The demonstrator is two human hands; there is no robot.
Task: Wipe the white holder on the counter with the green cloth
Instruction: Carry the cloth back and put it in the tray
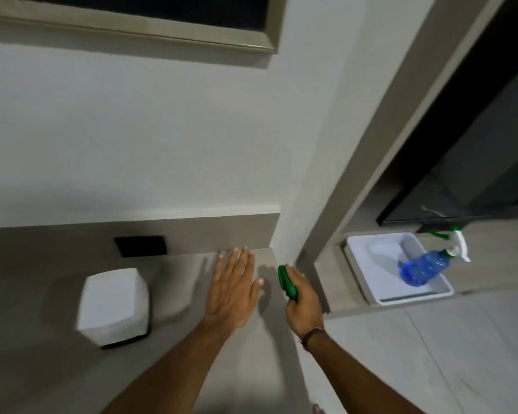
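A white cube-shaped holder stands on the grey counter at the left. My left hand hovers flat and open over the counter, to the right of the holder and apart from it. My right hand is closed around a bunched green cloth near the counter's right end, by the wall corner. The cloth touches neither the holder nor the counter as far as I can tell.
A black wall plate sits behind the holder. Past the wall corner, a white tray on a lower ledge holds a blue spray bottle. A dark framed panel hangs above the counter.
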